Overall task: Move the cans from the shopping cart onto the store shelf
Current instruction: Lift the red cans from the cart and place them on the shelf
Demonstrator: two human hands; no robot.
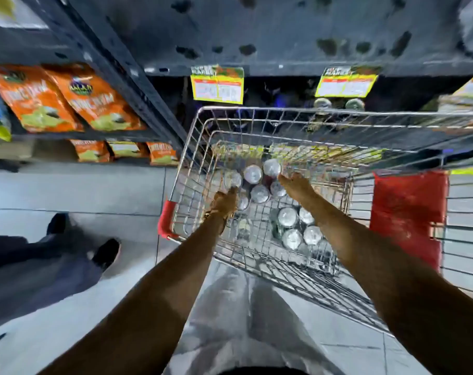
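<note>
A wire shopping cart [192,147] with red corner guards stands in front of a dark store shelf [257,36]. Several silver-topped cans stand upright in the cart, one cluster at the far end [253,173] and another nearer me [292,238]. Both my arms reach down into the cart. My left hand [224,201] is over the far cluster, fingertips touching a can top [232,180]. My right hand [295,184] hovers with fingers spread beside cans [272,167]. Neither hand visibly grips a can. The picture is blurred.
Yellow price tags [217,83] hang from the shelf edge above the cart. Orange snack bags [67,98] fill the shelves at left. Another person's legs and dark shoes [105,253] stand on the tiled floor at left. A red cart seat flap [408,212] is at right.
</note>
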